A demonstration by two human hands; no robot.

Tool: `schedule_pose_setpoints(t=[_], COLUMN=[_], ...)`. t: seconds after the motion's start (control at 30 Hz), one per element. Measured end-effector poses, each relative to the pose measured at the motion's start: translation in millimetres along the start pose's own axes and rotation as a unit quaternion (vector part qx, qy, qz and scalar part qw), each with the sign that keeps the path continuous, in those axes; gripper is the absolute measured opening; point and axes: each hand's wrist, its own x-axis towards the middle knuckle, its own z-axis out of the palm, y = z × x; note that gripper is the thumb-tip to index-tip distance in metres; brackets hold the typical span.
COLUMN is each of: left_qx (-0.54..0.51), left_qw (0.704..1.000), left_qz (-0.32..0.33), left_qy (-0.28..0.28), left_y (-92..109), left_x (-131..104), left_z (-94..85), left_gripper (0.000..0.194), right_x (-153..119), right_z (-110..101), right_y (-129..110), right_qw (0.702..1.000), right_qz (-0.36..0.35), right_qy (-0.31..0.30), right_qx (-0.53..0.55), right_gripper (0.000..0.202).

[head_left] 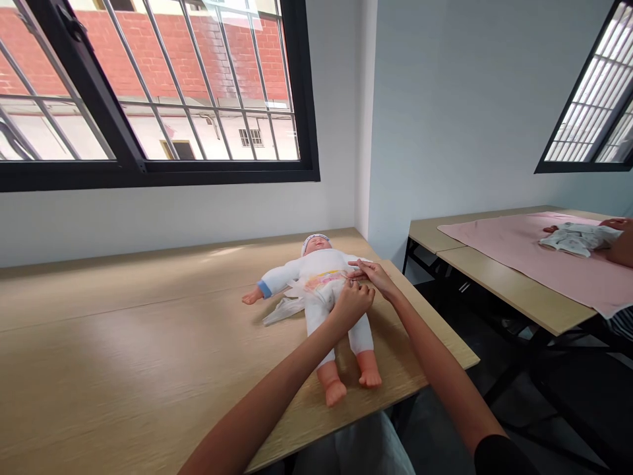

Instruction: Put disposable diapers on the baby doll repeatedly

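Note:
A baby doll [326,260] in white clothes with a blue cuff and a cap lies on its back on the table, feet towards me. Around its hips is a white diaper [324,282] with a colourful printed waistband; one loose white side flap [285,310] spreads on the tabletop. My left hand [355,302] is closed at the diaper's edge over the doll's hip, its fingers curled and partly hiding what they pinch. Just beyond it, my right hand [376,277] reaches in with fingers stretched out, touching the doll's side by the waistband.
The wooden table [123,369] runs along the wall below a barred window [198,86]. To the right, past a gap, a second table [524,297] carries a pink cloth [519,247] with another doll [576,237], where a person's arm [622,249] shows at the edge.

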Motion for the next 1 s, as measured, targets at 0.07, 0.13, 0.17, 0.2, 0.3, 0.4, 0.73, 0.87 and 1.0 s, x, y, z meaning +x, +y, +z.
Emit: schedule_pose_setpoints(t=[0.07, 0.13, 0.17, 0.2, 0.3, 0.4, 0.73, 0.87, 1.0], left_qx=[-0.005, 0.0, 0.006, 0.012, 0.024, 0.026, 0.021, -0.002, -0.075], left_qw=[1.0, 0.999, 0.999, 0.999, 0.998, 0.998, 0.998, 0.999, 0.996], left_qz=[0.002, 0.003, 0.005, 0.007, 0.011, 0.018, 0.025, 0.018, 0.031], left_qy=[0.017, 0.035, 0.042, 0.048, 0.059, 0.063, 0.061, 0.046, 0.034], left_y=[0, -1, -1, -1, -2, -3, -5, -2, -21], left_x=[0, -1, -1, -1, -1, 0, -1, -1, -7], left_z=[1.4, 3.1, 4.0, 4.8, 7.4, 9.9, 10.8, 4.8, -23.9], left_gripper=[0.025, 0.024, 0.024, 0.024, 0.024, 0.024, 0.024, 0.025, 0.025], right_x=[0, 0, 0, 0, 1, 1, 2, 1, 2], right_z=[-1, -1, -1, -1, 0, 0, 0, -1, -2], right_y=[1, 1, 2, 2, 3, 5, 8, 8, 8], right_qw=[1.0, 1.0, 1.0, 1.0, 1.0, 1.0, 0.999, 0.999, 0.999], right_qz=[0.005, 0.008, 0.008, 0.006, -0.003, -0.008, -0.027, -0.024, -0.03], right_qy=[0.002, -0.002, -0.002, -0.001, 0.008, 0.016, 0.019, 0.024, 0.029], right_qx=[0.002, 0.002, 0.002, 0.002, 0.0, -0.008, -0.027, -0.027, -0.017], right_gripper=[0.052, 0.053, 0.053, 0.054, 0.053, 0.052, 0.046, 0.045, 0.047])
